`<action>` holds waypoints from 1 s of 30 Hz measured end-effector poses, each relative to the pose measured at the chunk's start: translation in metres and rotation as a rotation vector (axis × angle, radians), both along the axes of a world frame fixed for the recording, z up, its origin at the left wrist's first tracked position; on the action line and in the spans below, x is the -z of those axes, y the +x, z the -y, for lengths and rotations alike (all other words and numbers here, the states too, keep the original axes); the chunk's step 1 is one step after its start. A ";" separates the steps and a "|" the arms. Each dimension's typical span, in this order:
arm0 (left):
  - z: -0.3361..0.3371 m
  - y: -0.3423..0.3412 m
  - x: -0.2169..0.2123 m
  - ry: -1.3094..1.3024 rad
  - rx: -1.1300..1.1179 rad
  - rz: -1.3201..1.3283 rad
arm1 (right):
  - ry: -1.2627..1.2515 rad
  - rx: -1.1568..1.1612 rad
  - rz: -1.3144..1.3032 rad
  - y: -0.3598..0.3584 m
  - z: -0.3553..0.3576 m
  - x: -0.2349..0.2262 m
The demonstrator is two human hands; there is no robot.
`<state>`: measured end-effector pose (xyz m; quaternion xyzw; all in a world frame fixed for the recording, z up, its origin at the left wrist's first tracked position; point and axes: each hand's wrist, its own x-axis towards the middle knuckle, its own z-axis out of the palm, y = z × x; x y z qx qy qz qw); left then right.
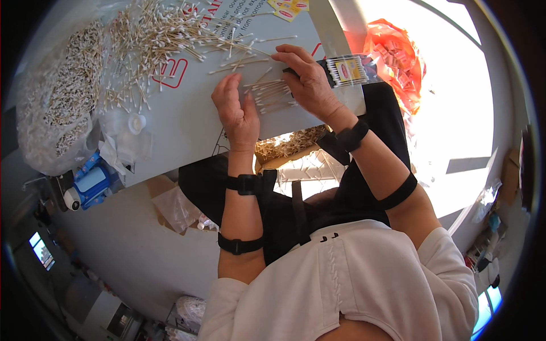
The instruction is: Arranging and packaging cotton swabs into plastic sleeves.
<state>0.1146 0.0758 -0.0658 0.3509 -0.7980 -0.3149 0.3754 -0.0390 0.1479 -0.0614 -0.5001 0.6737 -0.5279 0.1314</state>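
Cotton swabs [267, 92] lie in a small, roughly aligned row between my two hands on the table. On their left side stands my left hand [236, 111], its thumb apart from the fingers and its edge against the table. My right hand [310, 82] arches over the right end of the row, fingers apart and slightly bent. Part of the row is hidden under its palm. Just right of that hand lies a flat pack of cotton swabs [348, 71] with a yellow label, beside a dark strip that the hand partly covers.
A large pile of loose swabs [153, 31] spreads over the far left of the table [187, 122]. Left of it slumps a clear bag full of swabs [68, 96]. An orange-red bag of packs [395, 62] stands beyond the right edge. Below the table edge sits a box of swabs [290, 143].
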 end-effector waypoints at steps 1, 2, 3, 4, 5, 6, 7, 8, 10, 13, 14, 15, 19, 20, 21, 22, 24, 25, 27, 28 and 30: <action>0.000 -0.003 -0.003 0.003 0.003 -0.003 | -0.001 0.052 -0.021 0.004 -0.005 0.001; 0.001 -0.005 -0.005 -0.096 0.027 0.096 | -0.001 0.103 -0.042 0.006 -0.010 0.003; 0.002 -0.008 -0.008 -0.195 0.051 0.194 | 0.001 0.107 -0.045 0.005 -0.015 0.003; 0.005 -0.008 -0.009 -0.194 0.051 0.196 | 0.027 0.117 0.000 0.007 -0.018 -0.001; 0.009 -0.008 -0.010 -0.216 0.067 0.268 | 0.052 0.127 0.045 0.008 -0.020 -0.004; 0.013 -0.009 -0.010 -0.237 0.083 0.341 | 0.053 0.127 0.046 0.009 -0.023 -0.003; 0.017 -0.010 -0.009 -0.239 0.083 0.338 | 0.062 0.135 0.095 0.008 -0.025 -0.003; 0.021 -0.011 -0.008 -0.232 0.125 0.346 | 0.071 0.143 0.144 0.008 -0.027 -0.002; 0.027 -0.012 -0.004 -0.227 0.165 0.354 | 0.053 0.167 0.214 0.009 -0.031 -0.004; 0.030 -0.014 -0.003 -0.252 0.100 0.291 | 0.007 0.217 0.310 0.015 -0.036 -0.002; 0.029 -0.016 -0.006 -0.249 0.084 0.305 | -0.020 0.245 0.334 0.017 -0.039 0.001; 0.027 -0.018 -0.008 -0.247 0.068 0.319 | -0.018 0.250 0.333 0.018 -0.042 0.003; 0.027 -0.017 -0.011 -0.251 0.148 0.386 | -0.036 0.242 0.368 0.023 -0.045 0.004; 0.028 -0.017 -0.010 -0.258 0.178 0.391 | -0.032 0.227 0.352 0.024 -0.045 0.005; 0.029 -0.017 -0.009 -0.265 0.209 0.396 | -0.032 0.228 0.352 0.024 -0.045 0.005; 0.030 -0.017 -0.007 -0.265 0.209 0.395 | -0.040 0.223 0.356 0.024 -0.045 0.006; 0.031 -0.016 -0.003 -0.225 0.201 0.315 | -0.048 0.218 0.359 0.024 -0.045 0.008; 0.033 -0.016 -0.004 -0.223 0.202 0.315 | -0.063 0.210 0.392 0.024 -0.045 0.007; 0.035 -0.015 -0.005 -0.259 0.136 0.387 | -0.076 0.202 0.425 0.024 -0.043 0.008; 0.034 -0.016 -0.005 -0.257 0.137 0.387 | -0.095 0.195 0.395 0.021 -0.039 0.006; 0.031 -0.018 -0.006 -0.286 0.113 0.456 | -0.110 0.187 0.366 0.016 -0.028 0.005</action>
